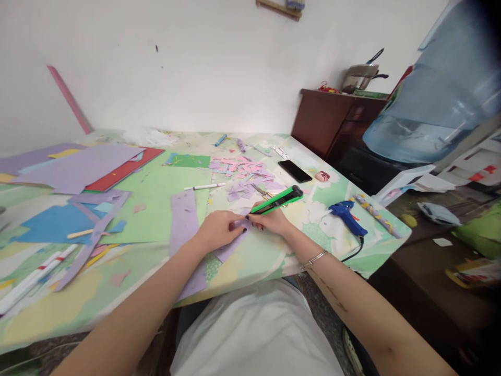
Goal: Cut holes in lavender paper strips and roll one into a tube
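In the head view, my right hand (272,221) grips a green utility knife (278,200), its tip end down by my left fingertips. My left hand (217,230) is closed on a piece of purple paper (230,249), its thumb and forefinger close to the right fingers. Exactly how the left fingers pinch the paper is partly hidden. A longer purple paper strip (183,214) runs beneath my left wrist. Just beyond my hands lie a pair of scissors (263,192) and a heap of pink and purple paper scraps (242,169).
A blue glue gun (347,216) with its cord lies right of my right hand, near a wrapped stick (376,215). A black phone (295,171) lies farther back. A white marker (204,186) rests on green paper (152,201). Coloured sheets cover the left side.
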A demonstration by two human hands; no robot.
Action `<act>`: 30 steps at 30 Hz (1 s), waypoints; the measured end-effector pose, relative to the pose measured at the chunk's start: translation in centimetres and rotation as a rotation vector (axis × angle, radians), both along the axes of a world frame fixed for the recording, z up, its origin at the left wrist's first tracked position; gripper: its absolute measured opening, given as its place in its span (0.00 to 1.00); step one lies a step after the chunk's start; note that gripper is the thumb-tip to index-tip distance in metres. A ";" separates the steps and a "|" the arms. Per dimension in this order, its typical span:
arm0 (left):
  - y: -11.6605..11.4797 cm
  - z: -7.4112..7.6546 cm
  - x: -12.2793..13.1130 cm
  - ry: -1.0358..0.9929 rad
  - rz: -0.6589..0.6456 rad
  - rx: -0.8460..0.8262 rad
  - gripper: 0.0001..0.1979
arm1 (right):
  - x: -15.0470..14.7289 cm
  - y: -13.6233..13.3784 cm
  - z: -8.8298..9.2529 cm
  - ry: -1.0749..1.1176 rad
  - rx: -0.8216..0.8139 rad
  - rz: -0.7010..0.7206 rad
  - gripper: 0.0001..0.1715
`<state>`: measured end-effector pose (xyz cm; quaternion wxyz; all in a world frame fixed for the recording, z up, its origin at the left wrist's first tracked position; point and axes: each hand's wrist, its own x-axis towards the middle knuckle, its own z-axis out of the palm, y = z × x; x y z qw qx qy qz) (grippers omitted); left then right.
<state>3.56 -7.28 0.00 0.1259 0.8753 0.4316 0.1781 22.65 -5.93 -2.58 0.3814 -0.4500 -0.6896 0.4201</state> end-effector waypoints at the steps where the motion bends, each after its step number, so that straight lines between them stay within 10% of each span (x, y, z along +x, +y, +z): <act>1: 0.0 0.0 0.0 0.063 -0.025 0.027 0.13 | 0.0 0.0 -0.1 0.011 -0.004 0.011 0.12; 30: 0.1 0.1 0.4 0.369 -0.105 0.126 0.17 | -0.2 -0.5 0.1 0.046 -0.020 0.007 0.09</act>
